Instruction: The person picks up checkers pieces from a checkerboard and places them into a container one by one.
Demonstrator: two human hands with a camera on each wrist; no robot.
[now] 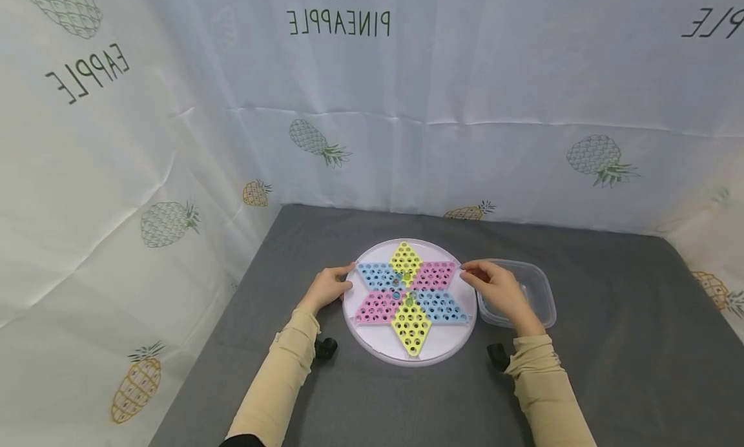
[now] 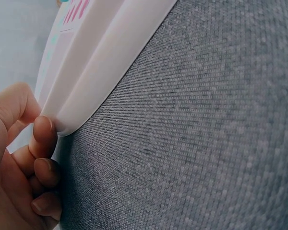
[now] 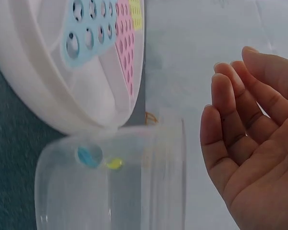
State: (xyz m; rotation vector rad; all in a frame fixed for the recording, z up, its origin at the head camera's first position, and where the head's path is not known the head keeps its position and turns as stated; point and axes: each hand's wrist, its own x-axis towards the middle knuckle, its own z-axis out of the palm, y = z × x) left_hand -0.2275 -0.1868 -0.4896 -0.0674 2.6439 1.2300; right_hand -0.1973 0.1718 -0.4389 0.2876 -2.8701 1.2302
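Chinese checkers board point(image 1: 409, 343), round and white with a six-pointed star of yellow, pink and blue peg fields, sits mid-worktop point(image 1: 610, 369) on grey cloth. A few marbles point(image 1: 401, 285) rest near the star's centre.

Left hand point(image 1: 329, 285) at the board's 9 o'clock edge: fingers point(image 2: 42, 136) curled, touching the white rim from the side and below, thumb above it. Clamped lightly on the rim.

Right hand point(image 1: 500, 291) at the board's 3 o'clock, over a clear plastic container point(image 1: 537, 285) standing just beside the board. The wrist view shows the fingers point(image 3: 230, 115) straight, loosely together, palm bare, holding nothing. Blue marble point(image 3: 89, 156) and yellow marble point(image 3: 114, 164) lie inside the container.

Pineapple-print sheet point(image 1: 465, 98) hangs at 12 o'clock and along both sides.
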